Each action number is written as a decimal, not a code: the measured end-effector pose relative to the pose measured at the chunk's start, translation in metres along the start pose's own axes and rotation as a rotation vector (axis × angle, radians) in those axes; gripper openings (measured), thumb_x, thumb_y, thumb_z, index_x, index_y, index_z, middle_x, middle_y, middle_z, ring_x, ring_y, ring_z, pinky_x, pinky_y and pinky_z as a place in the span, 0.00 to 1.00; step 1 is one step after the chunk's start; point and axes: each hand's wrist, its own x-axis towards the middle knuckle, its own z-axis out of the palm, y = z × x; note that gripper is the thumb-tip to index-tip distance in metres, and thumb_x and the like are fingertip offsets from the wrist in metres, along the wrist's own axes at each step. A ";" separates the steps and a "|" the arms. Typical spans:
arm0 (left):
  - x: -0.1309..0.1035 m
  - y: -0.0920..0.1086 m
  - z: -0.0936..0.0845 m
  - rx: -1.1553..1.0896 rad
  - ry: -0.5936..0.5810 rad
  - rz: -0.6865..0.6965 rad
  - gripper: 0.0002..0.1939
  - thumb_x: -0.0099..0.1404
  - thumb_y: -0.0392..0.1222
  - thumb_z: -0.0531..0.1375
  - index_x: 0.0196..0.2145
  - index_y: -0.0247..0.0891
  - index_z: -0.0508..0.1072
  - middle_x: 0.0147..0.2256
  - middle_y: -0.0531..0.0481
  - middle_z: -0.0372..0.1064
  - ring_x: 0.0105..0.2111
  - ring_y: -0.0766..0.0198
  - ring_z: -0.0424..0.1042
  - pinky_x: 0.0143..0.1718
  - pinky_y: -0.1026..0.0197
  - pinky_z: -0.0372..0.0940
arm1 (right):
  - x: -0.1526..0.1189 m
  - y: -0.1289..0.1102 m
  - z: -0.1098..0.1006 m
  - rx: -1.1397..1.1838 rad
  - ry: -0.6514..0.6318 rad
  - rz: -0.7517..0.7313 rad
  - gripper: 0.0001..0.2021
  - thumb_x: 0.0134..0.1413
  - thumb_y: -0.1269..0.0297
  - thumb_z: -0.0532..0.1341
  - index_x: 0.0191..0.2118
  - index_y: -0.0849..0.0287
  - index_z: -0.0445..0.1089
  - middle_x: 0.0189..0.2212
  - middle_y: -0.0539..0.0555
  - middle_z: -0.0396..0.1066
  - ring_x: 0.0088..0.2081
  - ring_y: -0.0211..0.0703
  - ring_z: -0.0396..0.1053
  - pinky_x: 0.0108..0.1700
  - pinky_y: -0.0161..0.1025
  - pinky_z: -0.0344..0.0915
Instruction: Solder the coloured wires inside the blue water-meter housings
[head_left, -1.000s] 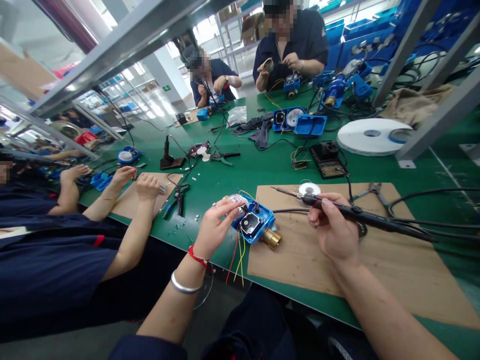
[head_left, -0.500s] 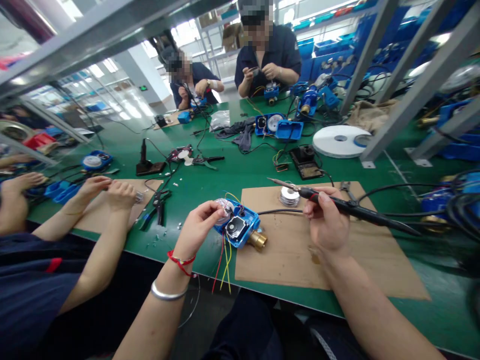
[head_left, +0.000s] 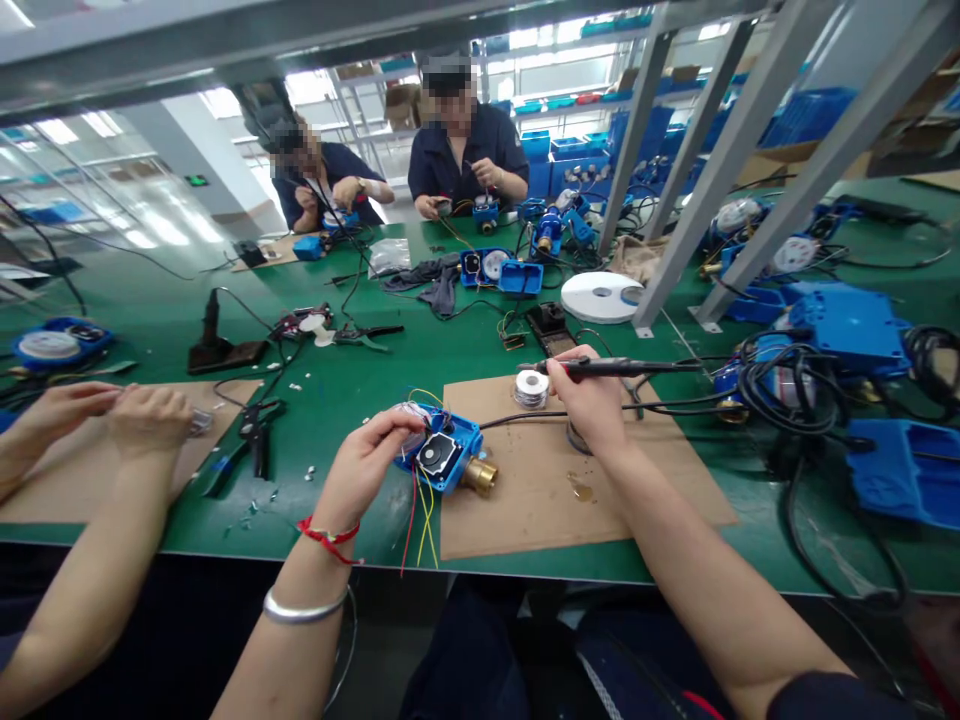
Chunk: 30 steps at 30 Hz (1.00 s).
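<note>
A blue meter housing (head_left: 466,432) with a brass fitting (head_left: 480,476) lies open at the cardboard's left edge, red and yellow wires (head_left: 425,520) hanging from its near side. My left hand (head_left: 367,460) is closed in a pinch at the housing's left side, over its round clear part; what the fingertips hold is too small to make out. In my right hand (head_left: 589,400) is a black soldering iron (head_left: 637,367), level above the cardboard, its tip pointing left. A solder spool (head_left: 531,389) stands just left of that hand.
Brown cardboard (head_left: 517,520) covers part of the green table (head_left: 322,400). Pliers (head_left: 259,440) and a neighbour's hands (head_left: 150,415) are on the left. An iron stand (head_left: 551,325) is behind the spool. Blue meters and cables (head_left: 787,370) crowd the right; two people work opposite.
The view has turned to the right. My right hand has moved towards the solder spool and tilted the iron to nearly level. My left hand stays pinched at the housing.
</note>
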 end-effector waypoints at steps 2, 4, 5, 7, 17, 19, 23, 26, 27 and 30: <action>-0.001 0.000 -0.006 0.022 -0.028 0.032 0.11 0.65 0.43 0.57 0.38 0.40 0.78 0.42 0.45 0.75 0.46 0.56 0.72 0.52 0.54 0.63 | -0.002 0.004 0.007 -0.012 -0.022 -0.006 0.08 0.56 0.56 0.59 0.32 0.55 0.66 0.22 0.49 0.70 0.30 0.46 0.69 0.38 0.42 0.64; -0.001 -0.002 -0.010 0.011 -0.040 0.038 0.11 0.65 0.42 0.57 0.39 0.40 0.79 0.42 0.45 0.76 0.47 0.55 0.71 0.53 0.52 0.62 | -0.003 0.009 0.013 0.000 -0.033 0.008 0.08 0.56 0.55 0.58 0.33 0.54 0.65 0.22 0.50 0.70 0.30 0.47 0.69 0.37 0.42 0.64; -0.001 -0.003 -0.011 0.000 -0.047 0.037 0.10 0.64 0.42 0.58 0.39 0.40 0.79 0.43 0.45 0.75 0.47 0.54 0.71 0.53 0.51 0.62 | -0.004 0.011 0.015 0.004 -0.036 0.015 0.09 0.56 0.55 0.58 0.33 0.54 0.66 0.22 0.50 0.70 0.30 0.47 0.70 0.37 0.42 0.64; -0.001 -0.005 -0.011 -0.025 -0.054 0.031 0.10 0.61 0.42 0.61 0.40 0.40 0.78 0.43 0.44 0.75 0.47 0.54 0.71 0.53 0.51 0.63 | -0.006 0.014 0.017 0.015 -0.041 0.031 0.09 0.56 0.54 0.58 0.33 0.54 0.66 0.22 0.49 0.70 0.30 0.47 0.70 0.37 0.43 0.65; 0.001 -0.009 0.004 -0.065 0.116 -0.038 0.13 0.58 0.48 0.66 0.38 0.38 0.77 0.38 0.45 0.76 0.38 0.59 0.73 0.43 0.57 0.67 | -0.010 0.015 0.012 0.068 -0.066 0.074 0.10 0.56 0.54 0.59 0.34 0.55 0.66 0.22 0.49 0.71 0.29 0.47 0.71 0.37 0.43 0.65; 0.000 -0.007 0.005 -0.040 0.124 -0.027 0.13 0.58 0.48 0.66 0.38 0.38 0.78 0.39 0.45 0.76 0.39 0.58 0.73 0.44 0.57 0.67 | -0.010 0.016 0.012 0.079 -0.075 0.079 0.10 0.56 0.53 0.59 0.33 0.54 0.66 0.22 0.49 0.70 0.28 0.46 0.71 0.36 0.43 0.65; -0.001 -0.001 0.004 0.028 0.118 0.017 0.11 0.58 0.48 0.65 0.36 0.39 0.79 0.38 0.45 0.75 0.41 0.57 0.72 0.46 0.57 0.66 | -0.011 0.016 0.013 0.096 -0.071 0.069 0.10 0.56 0.54 0.60 0.34 0.54 0.66 0.21 0.48 0.70 0.28 0.47 0.71 0.36 0.44 0.65; -0.001 0.001 0.003 0.075 0.123 0.065 0.09 0.59 0.46 0.64 0.35 0.39 0.78 0.37 0.47 0.74 0.39 0.60 0.71 0.43 0.59 0.65 | -0.013 0.013 0.011 0.106 -0.066 0.056 0.09 0.56 0.54 0.60 0.34 0.54 0.66 0.21 0.48 0.69 0.28 0.47 0.71 0.36 0.44 0.66; -0.001 0.001 0.003 0.096 0.127 0.088 0.09 0.60 0.45 0.64 0.34 0.39 0.78 0.36 0.47 0.73 0.38 0.60 0.71 0.41 0.60 0.65 | -0.013 0.012 0.010 0.121 -0.062 0.058 0.09 0.56 0.55 0.60 0.34 0.55 0.66 0.21 0.48 0.69 0.27 0.46 0.71 0.36 0.44 0.66; 0.002 0.001 0.001 0.163 0.119 0.130 0.07 0.61 0.44 0.63 0.33 0.38 0.76 0.35 0.48 0.72 0.35 0.62 0.69 0.39 0.60 0.64 | -0.016 0.007 0.006 0.202 -0.043 0.076 0.09 0.57 0.55 0.60 0.36 0.55 0.65 0.22 0.47 0.69 0.26 0.44 0.70 0.33 0.42 0.66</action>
